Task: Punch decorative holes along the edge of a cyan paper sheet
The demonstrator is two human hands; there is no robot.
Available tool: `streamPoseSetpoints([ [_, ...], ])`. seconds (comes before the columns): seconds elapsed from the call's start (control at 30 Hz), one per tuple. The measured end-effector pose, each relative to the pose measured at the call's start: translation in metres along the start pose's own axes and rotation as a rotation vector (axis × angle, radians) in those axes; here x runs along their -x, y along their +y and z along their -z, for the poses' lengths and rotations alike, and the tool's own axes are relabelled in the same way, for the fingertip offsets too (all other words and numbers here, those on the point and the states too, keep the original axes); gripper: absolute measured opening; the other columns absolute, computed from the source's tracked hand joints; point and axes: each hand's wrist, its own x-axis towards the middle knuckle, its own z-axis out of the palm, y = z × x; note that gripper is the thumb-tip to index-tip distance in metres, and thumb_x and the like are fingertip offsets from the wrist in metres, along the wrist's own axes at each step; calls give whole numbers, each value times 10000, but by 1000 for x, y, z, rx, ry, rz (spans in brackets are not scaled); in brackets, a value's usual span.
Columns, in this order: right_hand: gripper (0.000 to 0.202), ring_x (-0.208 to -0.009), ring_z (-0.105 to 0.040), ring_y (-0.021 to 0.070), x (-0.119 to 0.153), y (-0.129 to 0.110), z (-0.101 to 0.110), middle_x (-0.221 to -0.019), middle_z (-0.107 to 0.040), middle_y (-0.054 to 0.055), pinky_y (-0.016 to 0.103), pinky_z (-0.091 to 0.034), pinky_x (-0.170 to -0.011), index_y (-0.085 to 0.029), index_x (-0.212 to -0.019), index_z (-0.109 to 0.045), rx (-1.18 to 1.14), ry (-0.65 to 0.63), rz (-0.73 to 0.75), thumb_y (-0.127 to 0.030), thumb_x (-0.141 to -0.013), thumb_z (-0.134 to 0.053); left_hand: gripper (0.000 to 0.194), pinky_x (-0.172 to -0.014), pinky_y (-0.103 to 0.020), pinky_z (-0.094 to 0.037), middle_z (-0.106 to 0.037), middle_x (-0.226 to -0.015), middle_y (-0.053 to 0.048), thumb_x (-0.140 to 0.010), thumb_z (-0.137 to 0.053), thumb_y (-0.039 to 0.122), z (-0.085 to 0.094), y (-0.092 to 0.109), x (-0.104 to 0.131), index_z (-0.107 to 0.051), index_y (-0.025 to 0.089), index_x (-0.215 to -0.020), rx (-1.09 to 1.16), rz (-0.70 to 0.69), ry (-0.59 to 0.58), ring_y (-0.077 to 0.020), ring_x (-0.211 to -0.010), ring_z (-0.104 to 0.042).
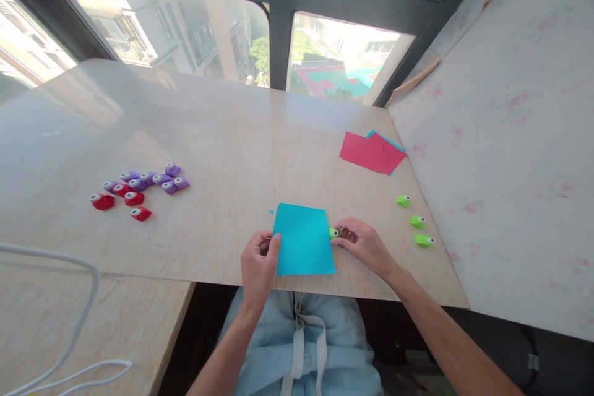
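Observation:
A square sheet of blue paper [304, 241] lies low over the front of the counter, with small notches or holes along its upper right edge. My left hand [260, 260] pinches its left edge, thumb on top. At the right edge, my right hand [366, 244] closes on a small green craft punch [334, 233] with a dark star mark on its white top. The punch touches the paper's edge; whether the paper sits inside its slot I cannot tell. A tiny blue paper scrap [271, 211] rests just beyond the sheet's upper left corner.
Three green punches [418, 221] stand on the right near the wall [520, 154]. Red paper [366, 151] overlaps blue paper behind them. Several purple punches [162, 179] and red punches [134, 198] are grouped at left. A white cable [95, 284] loops at lower left. Windows line the back.

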Motion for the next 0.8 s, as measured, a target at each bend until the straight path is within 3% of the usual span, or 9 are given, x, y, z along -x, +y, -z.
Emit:
streamPoseSetpoints([
  [0.43, 263, -817, -608, 179, -1, -2, 15, -1011, -648, 65, 294, -493, -694, -201, -1061, -668, -17, -93, -65, -386, -878, -637, 374, -638, -257, -459, -681, -802, -69, -857, -590, 511, -2, -4, 0, -642, 141, -884, -72, -95, 55, -184, -735, -625],
  [0.8, 299, -842, -618, 183, 1, -1, 17, -1018, -662, 60, 299, -494, -726, -213, -1077, -680, -23, -90, -100, -438, -886, -633, 369, -603, -245, -429, -673, -779, -62, -868, -581, 510, -1, -5, 1, -625, 143, -883, -36, -90, -5, -177, -712, -612],
])
